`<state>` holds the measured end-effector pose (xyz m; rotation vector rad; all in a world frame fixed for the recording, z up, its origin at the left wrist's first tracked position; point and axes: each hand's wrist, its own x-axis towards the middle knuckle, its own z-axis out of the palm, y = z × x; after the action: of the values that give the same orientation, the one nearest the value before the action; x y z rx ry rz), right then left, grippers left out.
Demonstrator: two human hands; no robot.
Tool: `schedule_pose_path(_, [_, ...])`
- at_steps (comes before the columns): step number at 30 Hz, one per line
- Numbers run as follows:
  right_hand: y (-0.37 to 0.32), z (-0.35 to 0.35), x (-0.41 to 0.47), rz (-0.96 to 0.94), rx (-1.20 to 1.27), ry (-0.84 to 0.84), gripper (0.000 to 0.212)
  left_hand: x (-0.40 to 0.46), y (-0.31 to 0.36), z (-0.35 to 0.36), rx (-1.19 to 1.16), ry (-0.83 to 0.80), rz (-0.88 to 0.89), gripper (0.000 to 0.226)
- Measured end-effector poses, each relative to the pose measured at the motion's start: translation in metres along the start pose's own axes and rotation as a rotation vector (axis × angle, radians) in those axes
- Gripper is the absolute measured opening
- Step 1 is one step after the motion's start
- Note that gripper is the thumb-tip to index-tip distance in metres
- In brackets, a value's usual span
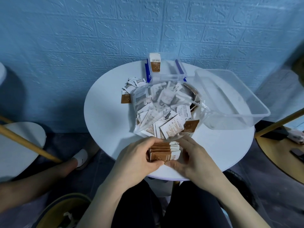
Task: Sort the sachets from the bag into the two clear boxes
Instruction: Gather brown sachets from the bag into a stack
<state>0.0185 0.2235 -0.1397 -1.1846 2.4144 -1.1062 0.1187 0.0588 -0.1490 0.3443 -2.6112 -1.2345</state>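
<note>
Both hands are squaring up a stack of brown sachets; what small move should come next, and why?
Probably carry the stack of brown-and-white sachets, held between left hand and right hand, to the blue-latched clear box, where a matching brown-and-white sachet already stands.

clear plastic bag [148, 102], matt white table [105, 122]

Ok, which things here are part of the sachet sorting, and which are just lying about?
Part of the job:
stack of brown sachets, held by left hand and right hand
clear bag of mixed sachets
loose sachets
blue-clipped box
large clear box

Lying about:
white shoe
side tables
</note>
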Motion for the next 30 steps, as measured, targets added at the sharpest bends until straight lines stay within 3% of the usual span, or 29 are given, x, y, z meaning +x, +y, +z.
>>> schedule_pose_path(4, [-0.004,-0.009,-0.005,-0.017,0.101,0.058,0.041,0.001,0.003,-0.009,-0.154,-0.018,0.015,0.050])
schedule_pose_path(8, [-0.022,-0.027,0.004,-0.093,0.395,0.058,0.035,0.017,0.022,-0.027,-0.219,-0.020,0.116,0.053])
schedule_pose_path(14, [-0.042,-0.064,0.044,-0.147,0.455,0.089,0.038,0.057,0.046,-0.044,-0.313,0.057,0.200,0.054])
schedule_pose_path(18, [-0.048,-0.092,0.080,-0.170,0.346,0.075,0.041,0.084,0.048,-0.059,-0.298,0.097,0.262,0.054])
schedule_pose_path(22, [-0.043,-0.130,0.132,-0.154,0.215,0.130,0.037,0.131,0.026,-0.084,-0.247,0.161,0.209,0.059])
schedule_pose_path(25, [-0.029,-0.152,0.182,-0.132,-0.013,0.147,0.028,0.173,-0.001,-0.088,-0.117,0.192,0.164,0.047])
schedule_pose_path(30, [-0.005,-0.154,0.255,-0.110,-0.351,0.095,0.026,0.230,-0.029,-0.078,0.038,0.111,0.138,0.048])
